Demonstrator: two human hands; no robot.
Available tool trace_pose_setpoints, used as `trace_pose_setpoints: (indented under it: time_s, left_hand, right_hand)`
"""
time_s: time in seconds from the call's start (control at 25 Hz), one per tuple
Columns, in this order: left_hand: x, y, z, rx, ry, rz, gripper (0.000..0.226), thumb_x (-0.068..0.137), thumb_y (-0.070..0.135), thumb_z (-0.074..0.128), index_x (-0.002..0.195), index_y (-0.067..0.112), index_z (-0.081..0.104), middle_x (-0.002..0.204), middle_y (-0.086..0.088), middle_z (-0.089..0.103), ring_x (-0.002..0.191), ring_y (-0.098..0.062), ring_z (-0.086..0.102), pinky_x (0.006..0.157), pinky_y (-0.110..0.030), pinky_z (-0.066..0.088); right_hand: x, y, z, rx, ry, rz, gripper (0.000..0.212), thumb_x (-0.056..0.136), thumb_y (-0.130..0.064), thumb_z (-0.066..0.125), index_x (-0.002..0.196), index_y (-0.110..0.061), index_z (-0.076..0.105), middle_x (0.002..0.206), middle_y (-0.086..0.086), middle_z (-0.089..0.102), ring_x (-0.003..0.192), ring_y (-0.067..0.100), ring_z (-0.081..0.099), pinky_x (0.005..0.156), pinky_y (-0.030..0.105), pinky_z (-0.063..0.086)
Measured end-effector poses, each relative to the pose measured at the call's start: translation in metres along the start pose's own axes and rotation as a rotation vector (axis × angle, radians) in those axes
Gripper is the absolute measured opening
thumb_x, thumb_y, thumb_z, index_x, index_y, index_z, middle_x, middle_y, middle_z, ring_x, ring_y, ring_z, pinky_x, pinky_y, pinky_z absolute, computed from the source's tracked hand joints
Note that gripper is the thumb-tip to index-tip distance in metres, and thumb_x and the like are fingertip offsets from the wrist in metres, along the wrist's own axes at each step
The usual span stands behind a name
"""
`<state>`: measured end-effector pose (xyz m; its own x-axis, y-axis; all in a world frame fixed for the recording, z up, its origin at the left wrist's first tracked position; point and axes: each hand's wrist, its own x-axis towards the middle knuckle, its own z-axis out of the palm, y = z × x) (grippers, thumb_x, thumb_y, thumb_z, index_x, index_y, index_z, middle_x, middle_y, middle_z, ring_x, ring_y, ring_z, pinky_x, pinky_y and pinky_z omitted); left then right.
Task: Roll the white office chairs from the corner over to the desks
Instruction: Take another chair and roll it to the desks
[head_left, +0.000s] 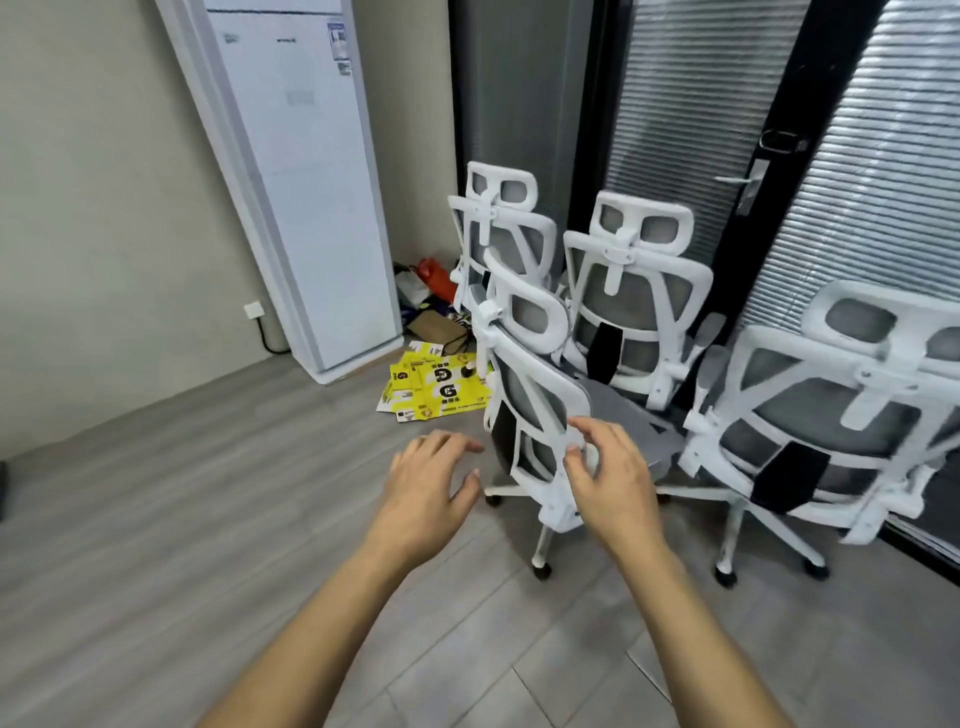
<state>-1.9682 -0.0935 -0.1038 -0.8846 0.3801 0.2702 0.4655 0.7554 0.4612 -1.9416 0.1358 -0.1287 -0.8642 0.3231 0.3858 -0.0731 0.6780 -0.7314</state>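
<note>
Several white office chairs with grey mesh backs stand in the corner by the dark window. The nearest chair (530, 384) is turned sideways, its backrest edge facing me. My right hand (608, 473) touches the lower white frame of that backrest, fingers loosely curved, thumb and fingertips at the frame. My left hand (431, 478) hovers just left of the same backrest with relaxed fingers, holding nothing. Behind it stand two more chairs (628, 306), and another chair (831, 415) stands to the right.
A tall white floor air conditioner (306, 182) stands against the left wall. Yellow flattened cartons (436, 387) and bags (431, 291) lie on the floor between it and the chairs. Grey plank floor (208, 519) stretches to the left and toward me.
</note>
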Motion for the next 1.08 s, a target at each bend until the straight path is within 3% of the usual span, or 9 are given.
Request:
trace_pose_setpoints:
  time_s: [0.2, 0.48, 0.68, 0.76, 0.88, 1.08]
  left_hand:
    - [0.134, -0.079, 0.012, -0.015, -0.050, -0.021, 0.027, 0.098, 0.035, 0.050, 0.123, 0.031, 0.057, 0.124, 0.010, 0.057, 0.115, -0.016, 0.047, 0.101, -0.035, 0.036]
    - [0.336, -0.201, 0.065, -0.058, -0.155, 0.124, 0.048, 0.091, 0.053, 0.031, 0.123, 0.028, 0.057, 0.123, 0.006, 0.058, 0.114, -0.021, 0.052, 0.099, -0.042, 0.041]
    - [0.466, -0.264, 0.113, -0.069, -0.295, 0.330, 0.044, 0.096, 0.048, 0.037, 0.133, 0.027, 0.048, 0.131, 0.004, 0.053, 0.120, -0.021, 0.051, 0.099, -0.042, 0.045]
    - [0.507, -0.277, 0.132, -0.055, -0.332, 0.421, 0.044, 0.097, 0.046, 0.041, 0.134, 0.022, 0.048, 0.133, -0.001, 0.052, 0.121, -0.025, 0.051, 0.101, -0.043, 0.044]
    - [0.547, -0.298, 0.155, 0.017, -0.415, 0.478, 0.054, 0.097, 0.057, 0.031, 0.135, 0.023, 0.047, 0.137, -0.002, 0.050, 0.128, -0.027, 0.047, 0.105, -0.047, 0.041]
    - [0.584, -0.323, 0.181, -0.008, -0.429, 0.651, 0.054, 0.092, 0.066, 0.040, 0.126, 0.029, 0.056, 0.131, 0.000, 0.053, 0.130, -0.027, 0.043, 0.110, -0.049, 0.035]
  right_hand:
    - [0.140, 0.026, 0.084, -0.024, -0.024, 0.048, 0.031, 0.091, -0.018, 0.059, 0.121, -0.024, 0.064, 0.119, -0.006, 0.063, 0.113, 0.018, 0.058, 0.100, 0.045, 0.046]
    - [0.264, 0.083, 0.179, -0.149, 0.056, 0.236, 0.028, 0.093, -0.023, 0.060, 0.121, -0.028, 0.062, 0.113, -0.012, 0.061, 0.111, 0.014, 0.057, 0.099, 0.043, 0.047]
    - [0.297, 0.105, 0.235, -0.298, 0.215, 0.446, 0.017, 0.091, -0.038, 0.064, 0.106, -0.029, 0.063, 0.102, -0.014, 0.063, 0.102, 0.017, 0.061, 0.094, 0.045, 0.049]
    - [0.300, 0.109, 0.245, -0.399, 0.231, 0.558, 0.026, 0.089, -0.055, 0.062, 0.098, -0.031, 0.064, 0.096, -0.014, 0.065, 0.098, 0.017, 0.062, 0.089, 0.044, 0.049]
    - [0.289, 0.111, 0.261, -0.530, 0.205, 0.681, 0.046, 0.084, -0.076, 0.051, 0.100, -0.034, 0.063, 0.097, -0.016, 0.064, 0.099, 0.014, 0.061, 0.091, 0.038, 0.042]
    - [0.274, 0.109, 0.274, -0.636, 0.279, 0.693, 0.058, 0.079, -0.084, 0.050, 0.101, -0.031, 0.060, 0.092, -0.017, 0.058, 0.094, 0.014, 0.053, 0.094, 0.032, 0.036]
